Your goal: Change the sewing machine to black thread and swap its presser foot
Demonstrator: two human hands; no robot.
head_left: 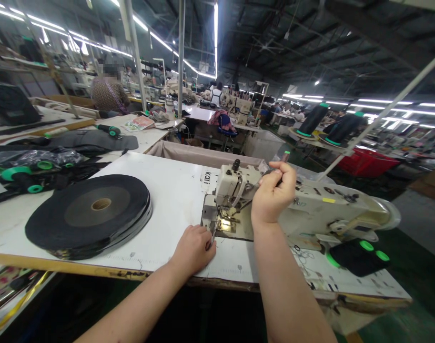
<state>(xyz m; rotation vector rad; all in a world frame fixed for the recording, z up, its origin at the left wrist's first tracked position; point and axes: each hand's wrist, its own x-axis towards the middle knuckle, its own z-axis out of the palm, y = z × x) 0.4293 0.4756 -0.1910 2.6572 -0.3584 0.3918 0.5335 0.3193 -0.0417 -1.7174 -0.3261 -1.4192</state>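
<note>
My right fingers [288, 174] were curled closely round a slim green-tipped tool [286, 157], at two o'clock from my left fingers [198, 232], bent, their grip unclear; the tool seemed light, stiff, best held mid-shaft.

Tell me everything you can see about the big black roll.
The black roll is a wide, flat disc of what looks like wound fabric tape, with a small brown, cardboard-looking core. Its inner zone looks greyer, the outer band darker; edge layers sit unevenly at the near right. It lies flat on the white tabletop, left of the sewing machine; neither the left hand nor right hand touches it.
</note>
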